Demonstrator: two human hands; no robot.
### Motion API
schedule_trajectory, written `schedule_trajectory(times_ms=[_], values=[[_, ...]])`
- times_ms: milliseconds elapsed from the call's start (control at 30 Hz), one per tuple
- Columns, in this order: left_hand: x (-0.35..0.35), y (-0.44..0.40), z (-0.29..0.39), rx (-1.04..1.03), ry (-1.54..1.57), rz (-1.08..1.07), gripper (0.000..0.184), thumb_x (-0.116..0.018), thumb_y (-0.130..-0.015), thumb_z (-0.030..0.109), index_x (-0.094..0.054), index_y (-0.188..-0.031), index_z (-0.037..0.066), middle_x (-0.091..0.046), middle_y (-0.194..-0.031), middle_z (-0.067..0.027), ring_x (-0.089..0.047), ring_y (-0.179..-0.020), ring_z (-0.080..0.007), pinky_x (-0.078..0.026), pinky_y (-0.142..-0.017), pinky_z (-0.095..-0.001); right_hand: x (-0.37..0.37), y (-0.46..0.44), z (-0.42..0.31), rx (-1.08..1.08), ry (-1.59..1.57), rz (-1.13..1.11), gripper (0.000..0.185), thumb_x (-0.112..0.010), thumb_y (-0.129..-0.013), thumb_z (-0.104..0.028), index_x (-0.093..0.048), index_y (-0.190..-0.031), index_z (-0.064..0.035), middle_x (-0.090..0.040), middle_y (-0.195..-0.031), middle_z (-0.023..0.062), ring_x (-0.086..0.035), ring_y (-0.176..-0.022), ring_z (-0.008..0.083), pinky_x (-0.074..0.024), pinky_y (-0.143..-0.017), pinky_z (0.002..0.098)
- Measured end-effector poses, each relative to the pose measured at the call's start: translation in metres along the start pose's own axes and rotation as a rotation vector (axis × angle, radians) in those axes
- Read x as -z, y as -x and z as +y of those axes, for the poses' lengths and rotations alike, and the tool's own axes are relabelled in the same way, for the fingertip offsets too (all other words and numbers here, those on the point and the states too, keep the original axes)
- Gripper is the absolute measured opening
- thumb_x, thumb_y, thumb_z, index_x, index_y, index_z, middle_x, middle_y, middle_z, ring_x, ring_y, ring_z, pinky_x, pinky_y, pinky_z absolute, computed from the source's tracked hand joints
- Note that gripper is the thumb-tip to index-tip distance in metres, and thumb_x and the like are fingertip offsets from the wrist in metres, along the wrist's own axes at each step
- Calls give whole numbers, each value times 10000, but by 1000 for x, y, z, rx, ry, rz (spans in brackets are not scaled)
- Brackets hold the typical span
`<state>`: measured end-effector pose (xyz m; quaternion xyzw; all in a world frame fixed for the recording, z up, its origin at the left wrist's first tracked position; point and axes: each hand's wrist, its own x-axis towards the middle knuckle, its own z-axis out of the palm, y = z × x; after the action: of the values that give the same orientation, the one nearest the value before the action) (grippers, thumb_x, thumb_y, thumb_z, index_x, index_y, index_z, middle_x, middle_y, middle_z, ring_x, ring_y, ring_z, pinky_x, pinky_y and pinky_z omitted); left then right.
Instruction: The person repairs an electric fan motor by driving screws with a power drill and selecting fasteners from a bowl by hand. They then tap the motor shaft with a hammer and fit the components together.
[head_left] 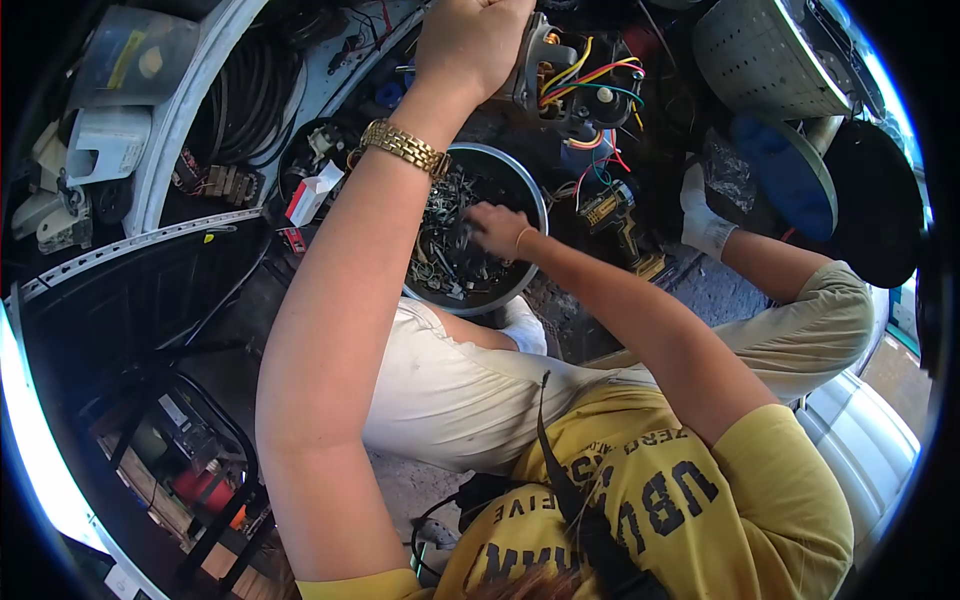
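Observation:
My left hand (478, 45) is closed at the top edge, right against an electric motor (535, 75) with an open housing and yellow, red, green and black wires. Its fingertips are cut off by the frame, so what they grip is hidden. My right hand (497, 232) reaches into a round metal bowl (542, 200), its fingers apart among the contents and slightly blurred. Loose screws and small metal parts (445, 255) fill the bowl; I make out nothing held in that hand.
A yellow-and-black cordless drill (612, 215) stands right of the bowl. A perforated metal drum (765, 60) and a blue round lid-like piece (785, 175) are at upper right. Coiled black hose (250, 100) and a small red-and-white box (314, 194) lie left. My legs flank the bowl.

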<state>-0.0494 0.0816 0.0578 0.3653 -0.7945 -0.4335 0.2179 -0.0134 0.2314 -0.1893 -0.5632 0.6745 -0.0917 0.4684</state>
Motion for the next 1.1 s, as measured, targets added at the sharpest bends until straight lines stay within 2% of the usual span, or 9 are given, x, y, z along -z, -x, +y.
schedule_trajectory(times_ms=[167,267,300,500,567,733,800,1033,1100], values=[[-5,-3,0,-55,38,-6,398,-484,-884,243,-560,-630,-54,-588,-570,-152,-548,-511,-238,-406,-554,-374,-32,10,-33,289,-34,-37,439,-610,-839,-309,-559,-1230,-117,-530,-1283,113,-501,-1181,335,-437,-930,538],[-5,-2,-5,-109,166,15,392,-485,-888,231,-571,-629,-50,-595,-565,-135,-548,-505,-226,-407,-546,-363,-38,-7,-31,-1,-108,477,452,-660,-781,-179,-546,-1210,-93,-524,-1167,162,-518,-1079,355,-480,-852,485],[-1,-1,-2,-43,118,-5,387,-487,-889,223,-578,-631,-50,-594,-561,-126,-545,-500,-216,-407,-542,-356,-31,-15,-27,-103,-175,514,486,-656,-788,-191,-526,-1245,-89,-508,-1159,149,-508,-1079,358,-476,-861,490],[-1,-2,-2,3,129,-15,384,-492,-894,212,-582,-631,-53,-579,-544,-104,-521,-487,-174,-399,-530,-340,-16,-26,-18,-222,-143,284,471,-632,-800,-155,-576,-1244,-302,-481,-1168,132,-462,-1145,357,-456,-912,493],[1,-2,-2,-3,71,-37,386,-493,-896,215,-587,-633,-51,-580,-544,-93,-518,-489,-166,-398,-529,-336,-24,-9,-14,-22,14,98,391,-619,-799,-121,-653,-1117,-347,-478,-1175,119,-443,-1162,365,-453,-922,496],[0,-1,-3,40,167,-43,384,-493,-900,217,-596,-644,-50,-584,-548,-80,-513,-491,-155,-396,-527,-331,-32,-20,16,154,-200,267,341,-647,-768,-105,-681,-1075,-249,-483,-1168,99,-498,-1100,343,-469,-915,472],[1,-1,-4,42,192,-50,382,-492,-902,217,-598,-646,-47,-585,-550,-75,-512,-492,-148,-396,-525,-327,-23,-31,7,-34,-239,472,345,-665,-749,-108,-679,-1074,-223,-485,-1165,93,-519,-1070,329,-478,-905,461],[3,-2,-1,110,220,-57,372,-493,-901,211,-622,-657,-38,-601,-573,-49,-518,-509,-126,-407,-528,-298,-8,-20,6,-57,58,378,336,-664,-747,-101,-678,-1060,-226,-482,-1152,106,-506,-1066,315,-480,-850,439],[2,-2,-4,120,225,-71,371,-494,-900,213,-627,-663,-39,-605,-577,-48,-520,-510,-128,-411,-531,-296,-14,-10,21,229,244,289,360,-644,-755,-92,-678,-1083,-237,-486,-1141,114,-494,-1059,315,-465,-851,435]])
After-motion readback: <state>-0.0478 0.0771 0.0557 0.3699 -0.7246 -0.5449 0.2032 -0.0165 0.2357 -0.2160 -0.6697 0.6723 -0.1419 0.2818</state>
